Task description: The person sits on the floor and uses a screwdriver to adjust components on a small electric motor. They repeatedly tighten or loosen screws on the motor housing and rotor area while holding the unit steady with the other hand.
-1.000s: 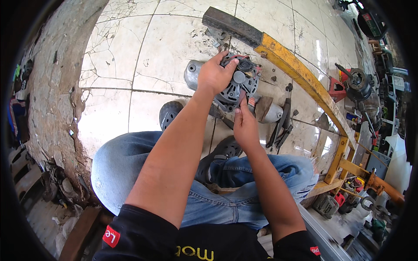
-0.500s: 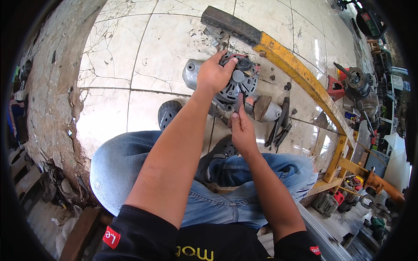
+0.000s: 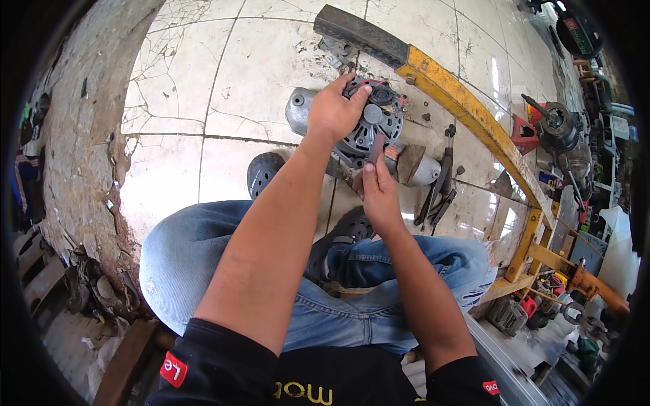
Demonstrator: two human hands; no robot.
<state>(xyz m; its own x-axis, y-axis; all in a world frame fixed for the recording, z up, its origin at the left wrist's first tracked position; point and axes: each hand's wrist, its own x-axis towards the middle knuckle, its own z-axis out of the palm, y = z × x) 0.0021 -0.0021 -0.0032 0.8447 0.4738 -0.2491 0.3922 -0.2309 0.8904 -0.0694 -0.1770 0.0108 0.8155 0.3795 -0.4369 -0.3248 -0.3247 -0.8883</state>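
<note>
In the head view, a round dark metal motor unit with a slotted face [image 3: 371, 125] is being steadied on the cracked white tiled floor [image 3: 203, 88] by the left hand [image 3: 333, 111], its grip being closed over the unit's upper left edge. A thin flat dark tool [image 3: 376, 149] is being pinched in the grip of the right hand [image 3: 379, 193] and pressed against the unit's lower rim. A yellow steel beam [image 3: 467, 111] is being seen lying just beyond, near black pliers [image 3: 437, 189].
</note>
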